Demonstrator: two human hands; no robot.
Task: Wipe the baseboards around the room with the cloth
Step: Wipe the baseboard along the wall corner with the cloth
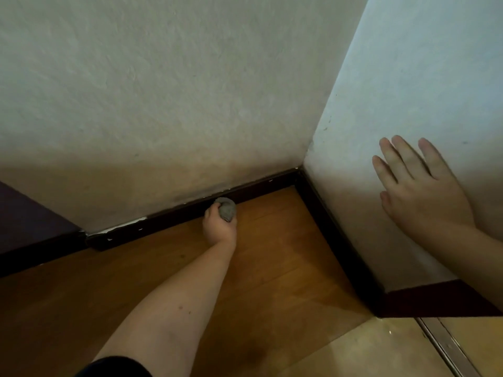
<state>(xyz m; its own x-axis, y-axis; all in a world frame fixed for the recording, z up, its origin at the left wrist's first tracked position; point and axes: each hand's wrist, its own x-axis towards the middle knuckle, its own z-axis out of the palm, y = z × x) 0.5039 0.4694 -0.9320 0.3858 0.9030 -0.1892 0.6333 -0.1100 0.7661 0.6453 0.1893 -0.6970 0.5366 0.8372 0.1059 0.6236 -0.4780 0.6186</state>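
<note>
Left hand (220, 227), fingers clenched round grey cloth (226, 209), seemingly pressed against dark baseboard (168, 217) near corner. Right hand (419, 186), fingers straight and spread, flat on wall (408, 91).

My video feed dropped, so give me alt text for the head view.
The left hand presses a balled grey cloth against the dark wooden baseboard near a room corner. The right hand rests flat, fingers spread, on the white right-side wall above an orange-brown wooden floor.
</note>
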